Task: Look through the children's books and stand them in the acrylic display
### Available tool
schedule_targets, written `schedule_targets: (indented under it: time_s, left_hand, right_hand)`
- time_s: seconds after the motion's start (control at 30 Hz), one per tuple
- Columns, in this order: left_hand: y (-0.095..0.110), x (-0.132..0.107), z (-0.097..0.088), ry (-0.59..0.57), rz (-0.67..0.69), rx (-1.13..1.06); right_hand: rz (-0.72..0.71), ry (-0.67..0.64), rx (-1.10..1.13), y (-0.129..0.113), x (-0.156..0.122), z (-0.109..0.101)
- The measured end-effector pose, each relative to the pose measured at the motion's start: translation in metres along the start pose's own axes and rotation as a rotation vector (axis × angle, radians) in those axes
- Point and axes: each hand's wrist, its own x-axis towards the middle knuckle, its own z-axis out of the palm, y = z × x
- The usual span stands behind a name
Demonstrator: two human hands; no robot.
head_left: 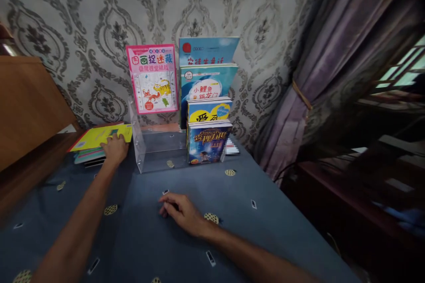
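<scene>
At the left, my left hand [115, 147] grips a yellow book [91, 136] on top of a small stack of books [89, 156]. Its fingers lie over the cover near the right end; the thumb is hard to make out. My right hand [182, 213] is low over the tablecloth, fingers loosely curled with a gap at the thumb and nothing in it. Beyond it stands a clear acrylic book rack [137, 143]. A pink-bordered picture book [154, 80] stands in its back left. On its right side, a dark blue book [208, 145] is in front, with yellow-and-blue and teal books [209, 77] rising behind.
A blue-grey cloth with pineapple prints covers the table [142, 234]. Patterned wallpaper [262, 22] backs it. A brown wooden panel [31, 106] stands at the left. To the right hang a tied purple curtain [299, 93] and dark furniture [332, 194]. A small blurred object [231, 147] sits beside the rack.
</scene>
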Motion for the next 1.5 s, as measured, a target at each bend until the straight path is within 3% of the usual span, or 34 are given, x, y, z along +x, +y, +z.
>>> schedule_targets:
  time_s: [0.17, 0.33, 0.5, 0.63, 0.77, 0.93, 1.07, 1.27, 1.5]
  left_hand:
    - [-0.004, 0.008, -0.001, -0.037, -0.005, 0.020]
    - [-0.024, 0.010, -0.018, -0.116, -0.010, 0.074]
    - [-0.053, -0.012, -0.028, -0.222, 0.147, 0.106]
    - [-0.082, -0.069, -0.026, -0.157, 0.201, 0.054]
    - [-0.100, -0.159, -0.020, -0.159, 0.175, -0.020]
    - [-0.093, -0.269, -0.031, -0.240, 0.226, -0.086]
    - [-0.071, -0.313, -0.048, -0.310, 0.341, -0.192]
    - [-0.038, -0.324, -0.067, -0.399, 0.614, -0.459]
    - [-0.015, -0.284, -0.087, -0.689, 0.847, -0.654]
  right_hand:
    - [0.084, 0.004, 0.073, 0.011, -0.013, -0.003]
    - [0.148, -0.054, 0.120, 0.008, -0.018, -0.008]
    - [0.146, -0.018, 0.201, 0.006, -0.012, -0.010]
    - [0.082, -0.034, 0.198, 0.011, -0.008, -0.009]
    - [0.003, 0.013, 0.135, 0.018, -0.005, -0.007]
    - [-0.190, 0.140, -0.170, 0.015, -0.006, -0.005]
    - [-0.399, 0.124, -0.387, 0.002, -0.013, -0.005]
    - [-0.468, -0.012, -0.543, -0.002, -0.017, -0.008]
    - [-0.416, -0.160, -0.760, -0.008, -0.028, -0.007]
